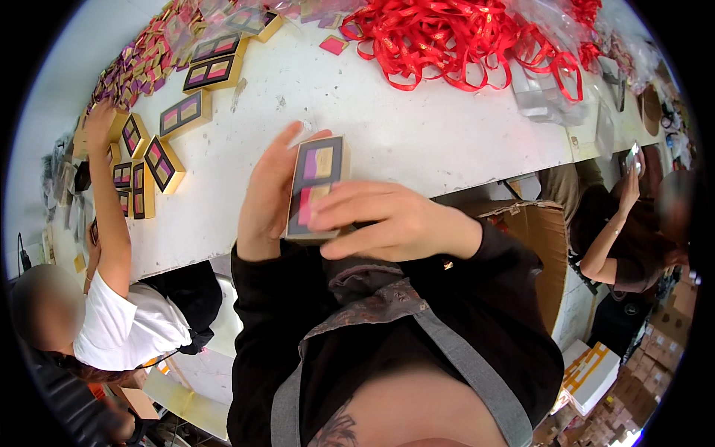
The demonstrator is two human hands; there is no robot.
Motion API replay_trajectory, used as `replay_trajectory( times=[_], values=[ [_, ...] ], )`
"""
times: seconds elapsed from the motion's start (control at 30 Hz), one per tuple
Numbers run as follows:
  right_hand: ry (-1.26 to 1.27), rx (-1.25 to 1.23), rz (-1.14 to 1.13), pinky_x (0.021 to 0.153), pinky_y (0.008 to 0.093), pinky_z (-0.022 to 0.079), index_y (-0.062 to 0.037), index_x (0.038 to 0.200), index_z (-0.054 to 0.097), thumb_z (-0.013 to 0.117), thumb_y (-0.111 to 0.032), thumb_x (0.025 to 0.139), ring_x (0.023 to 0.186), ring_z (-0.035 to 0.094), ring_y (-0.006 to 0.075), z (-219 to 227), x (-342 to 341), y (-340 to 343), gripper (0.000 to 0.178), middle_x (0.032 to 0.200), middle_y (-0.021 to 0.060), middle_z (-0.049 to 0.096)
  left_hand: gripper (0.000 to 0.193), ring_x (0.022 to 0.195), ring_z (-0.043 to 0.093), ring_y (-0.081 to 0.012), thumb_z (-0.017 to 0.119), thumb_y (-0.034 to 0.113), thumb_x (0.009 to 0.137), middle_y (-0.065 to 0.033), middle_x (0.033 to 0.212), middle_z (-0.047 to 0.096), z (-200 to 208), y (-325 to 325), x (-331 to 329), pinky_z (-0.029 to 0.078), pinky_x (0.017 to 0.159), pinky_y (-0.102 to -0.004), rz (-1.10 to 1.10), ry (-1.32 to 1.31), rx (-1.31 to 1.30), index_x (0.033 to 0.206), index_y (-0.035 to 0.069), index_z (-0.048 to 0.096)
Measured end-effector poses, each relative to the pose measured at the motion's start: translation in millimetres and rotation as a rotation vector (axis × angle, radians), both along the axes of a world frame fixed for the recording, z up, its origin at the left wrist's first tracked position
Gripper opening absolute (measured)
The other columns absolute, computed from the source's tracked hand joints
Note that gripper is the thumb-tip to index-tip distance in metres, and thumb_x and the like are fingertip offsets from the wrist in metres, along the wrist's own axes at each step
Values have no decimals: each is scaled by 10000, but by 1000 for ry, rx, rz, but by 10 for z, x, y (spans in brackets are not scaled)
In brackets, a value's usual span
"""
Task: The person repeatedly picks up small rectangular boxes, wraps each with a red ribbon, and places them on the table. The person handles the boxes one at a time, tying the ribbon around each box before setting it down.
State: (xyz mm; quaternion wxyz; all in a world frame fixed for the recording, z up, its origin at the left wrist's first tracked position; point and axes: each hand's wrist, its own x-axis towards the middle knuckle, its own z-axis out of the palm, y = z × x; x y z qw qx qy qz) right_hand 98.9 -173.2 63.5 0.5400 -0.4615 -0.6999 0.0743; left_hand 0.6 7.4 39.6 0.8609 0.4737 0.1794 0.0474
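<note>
A gold-sided box point(325, 185) with a dark face and two square recesses is tilted up in front of me. The upper recess shows a purple-and-gold square piece point(319, 162), the lower a pink-and-gold one point(306, 203). My left hand point(267, 186) supports the box from its left side and behind, with some fingers hidden. Over the lower recess lie the fingers of my right hand point(387, 216), partly covering the pink piece. Its thumb reaches along the bottom edge, so the hand grips the box's lower right corner.
Several similar boxes point(185, 114) stand on the white table point(417, 138) at the left, beside a pile of small coloured squares point(141, 63). Red ribbons point(447, 37) are heaped at the back. A co-worker's arm point(109, 201) reaches in at left; another person point(625, 223) sits right. An open carton point(547, 253) stands close by.
</note>
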Motion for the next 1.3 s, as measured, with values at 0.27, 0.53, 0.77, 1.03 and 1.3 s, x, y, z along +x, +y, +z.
replay_trajectory(
  times=[0.27, 0.53, 0.77, 1.03, 1.3],
  values=[
    [-666, -351, -1067, 868, 359, 416, -80, 949, 655, 599, -96, 761, 1059, 512, 248, -61, 1909, 259, 196, 1084, 90, 589, 469, 945, 612, -170, 592, 78, 879, -137, 1088, 612, -313, 26, 36, 519, 809, -302, 189, -86, -93, 1299, -28, 413],
    [-771, -183, -1064, 756, 357, 459, -133, 853, 691, 686, -161, 727, 873, 546, 231, -58, 1987, 369, 129, 888, 0, 613, 393, 977, 614, -284, 430, 302, 972, -162, 1154, 580, -135, -119, 210, 534, 795, -388, 230, -71, -119, 1274, 50, 442],
    [396, -126, -589, 673, 240, 438, -47, 801, 638, 555, -63, 831, 707, 570, 117, 469, 1889, 502, 90, 751, 30, 626, 420, 922, 631, -293, 387, 336, 983, -147, 1091, 590, -161, -158, 165, 547, 744, -388, 298, -66, -53, 1306, 67, 405],
    [568, -331, -328, 722, 281, 492, -19, 951, 656, 603, -127, 855, 784, 622, 153, 863, 1446, 525, 155, 849, 51, 675, 384, 850, 645, -301, 386, 260, 967, -156, 1090, 589, 286, -246, 224, 552, 743, -402, 178, -136, 133, 1312, 94, 353],
    [148, -421, -281, 678, 269, 467, -24, 897, 669, 639, -75, 802, 730, 597, 126, 406, 486, 235, 111, 805, 46, 671, 416, 851, 627, -236, 464, 320, 926, -128, 1046, 602, 111, -139, 439, 526, 772, -362, 235, -175, -231, 1225, 32, 435]
  ],
)
